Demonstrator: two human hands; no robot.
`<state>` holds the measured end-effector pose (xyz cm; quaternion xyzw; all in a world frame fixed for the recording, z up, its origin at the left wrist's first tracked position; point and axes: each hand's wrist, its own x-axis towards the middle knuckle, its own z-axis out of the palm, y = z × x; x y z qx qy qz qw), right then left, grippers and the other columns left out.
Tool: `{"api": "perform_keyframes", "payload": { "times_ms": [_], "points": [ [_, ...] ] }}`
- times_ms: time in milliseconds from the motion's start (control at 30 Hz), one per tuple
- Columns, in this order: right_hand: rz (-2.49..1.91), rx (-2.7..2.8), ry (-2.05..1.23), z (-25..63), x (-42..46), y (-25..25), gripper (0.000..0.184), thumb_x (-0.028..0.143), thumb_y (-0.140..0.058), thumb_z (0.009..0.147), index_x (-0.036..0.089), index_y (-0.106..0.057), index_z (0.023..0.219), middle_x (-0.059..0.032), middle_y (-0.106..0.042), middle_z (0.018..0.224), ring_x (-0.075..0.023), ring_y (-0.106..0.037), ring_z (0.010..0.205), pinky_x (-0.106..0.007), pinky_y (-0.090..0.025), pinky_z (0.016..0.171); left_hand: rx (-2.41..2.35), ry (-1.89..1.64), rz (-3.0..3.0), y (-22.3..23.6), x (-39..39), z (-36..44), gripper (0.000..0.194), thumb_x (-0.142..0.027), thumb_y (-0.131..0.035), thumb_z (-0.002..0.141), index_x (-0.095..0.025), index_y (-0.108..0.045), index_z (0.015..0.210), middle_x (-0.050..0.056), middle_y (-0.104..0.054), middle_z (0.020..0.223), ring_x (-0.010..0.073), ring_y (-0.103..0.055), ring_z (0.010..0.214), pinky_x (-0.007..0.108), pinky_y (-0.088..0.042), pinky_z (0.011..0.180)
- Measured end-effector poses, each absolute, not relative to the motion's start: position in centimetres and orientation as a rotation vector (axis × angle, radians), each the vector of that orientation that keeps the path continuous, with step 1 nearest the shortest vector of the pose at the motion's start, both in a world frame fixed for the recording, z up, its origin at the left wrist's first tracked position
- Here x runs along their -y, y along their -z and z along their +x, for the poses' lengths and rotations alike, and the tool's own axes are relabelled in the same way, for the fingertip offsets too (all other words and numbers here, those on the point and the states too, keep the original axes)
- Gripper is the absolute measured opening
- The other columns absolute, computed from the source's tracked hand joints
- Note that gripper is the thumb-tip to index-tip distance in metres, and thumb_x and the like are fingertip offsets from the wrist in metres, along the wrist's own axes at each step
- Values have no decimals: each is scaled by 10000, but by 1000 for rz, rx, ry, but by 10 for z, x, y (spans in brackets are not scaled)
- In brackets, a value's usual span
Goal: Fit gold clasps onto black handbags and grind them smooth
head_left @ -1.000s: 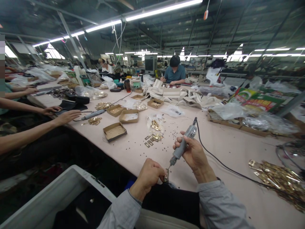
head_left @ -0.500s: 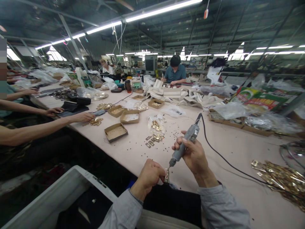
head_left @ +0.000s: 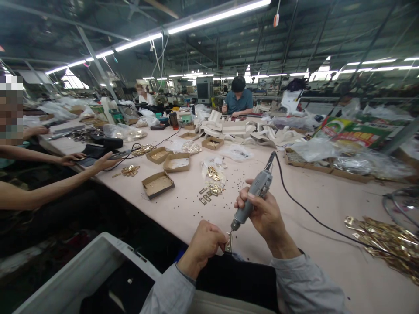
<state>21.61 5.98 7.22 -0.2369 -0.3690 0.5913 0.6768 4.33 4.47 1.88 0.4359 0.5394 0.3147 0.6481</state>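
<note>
My right hand (head_left: 263, 213) is wrapped round a grey electric screwdriver (head_left: 250, 200), tilted with its tip down and to the left. The tip meets or nearly meets a small gold metal plate (head_left: 228, 243) at the table's near edge. My left hand (head_left: 206, 240) pinches that plate, thumb and fingers pressed together on its left side. Something dark shows under the plate, partly hidden by my fingers. A black cord (head_left: 304, 209) runs from the tool's top across the table to the right. Beyond my hands lie several loose gold plates (head_left: 211, 192) and scattered tiny dark screws.
A big heap of gold fittings (head_left: 382, 244) lies at the right. Shallow cardboard boxes (head_left: 158, 185) stand left of centre. Below the table edge at left is a white bin (head_left: 108, 244) with dark pieces inside. A co-worker's hand (head_left: 104, 162) holds a similar tool at the left.
My hands and the screwdriver stay almost in place over the plate. At the left, the co-worker's hand has moved back from the gold pieces, and the tool there has shifted left.
</note>
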Motion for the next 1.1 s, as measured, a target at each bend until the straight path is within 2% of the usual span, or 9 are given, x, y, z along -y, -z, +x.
{"api": "perform_keyframes", "payload": {
  "times_ms": [133,367,567,733,833,967,1100],
  "points": [
    [-503,844,-1326,216,-59,-72,372,224,-744,818,269,-572,1146,22,-612,796,-183,-604,681,-406,-543,728,-1233,-708,1032,-19,-44,42,208,-298,-673,528,-108,-685,444,12,-470,334,42,-239,305,238,-76,397],
    [-483,887,-1309,215,-60,-71,386,238,-761,815,264,-569,1150,18,-609,811,-183,-601,676,-407,-537,726,-1262,-688,1045,-17,-44,43,220,-307,-681,546,-98,-698,479,36,-536,388,38,-257,314,247,-79,401],
    [-469,1093,-1293,217,-59,-67,411,251,-738,878,290,-545,1239,1,-609,854,-199,-618,735,-431,-544,774,-1258,-698,1065,-15,-44,41,198,-280,-696,566,-104,-682,477,-12,-442,333,39,-249,328,245,-89,414],
    [-461,1230,-1385,225,-51,-70,508,258,-769,865,304,-530,1310,-22,-617,928,-220,-630,835,-478,-543,869,-1138,-712,1033,-10,-42,36,183,-215,-799,487,-96,-693,578,33,-607,479,71,-410,407,232,-205,443],
    [-460,1330,-1448,227,-44,-74,509,244,-762,874,290,-527,1324,-31,-611,949,-226,-622,883,-484,-523,904,-1099,-746,1056,-7,-41,36,179,-204,-798,509,-97,-686,598,23,-602,494,82,-444,454,232,-256,480],
    [-459,1374,-1505,227,-39,-78,480,243,-758,886,260,-546,1317,-33,-593,946,-222,-606,908,-445,-511,886,-1090,-753,1114,-4,-39,38,167,-211,-783,542,-112,-657,588,2,-580,511,82,-437,478,236,-278,503],
    [-377,1381,-1615,228,-42,-72,522,195,-795,856,246,-550,1314,-9,-574,901,-167,-578,808,-348,-500,769,-1092,-774,1151,0,-37,41,203,-238,-801,562,-128,-632,576,-17,-552,521,83,-431,500,234,-291,519]
  ]
}}
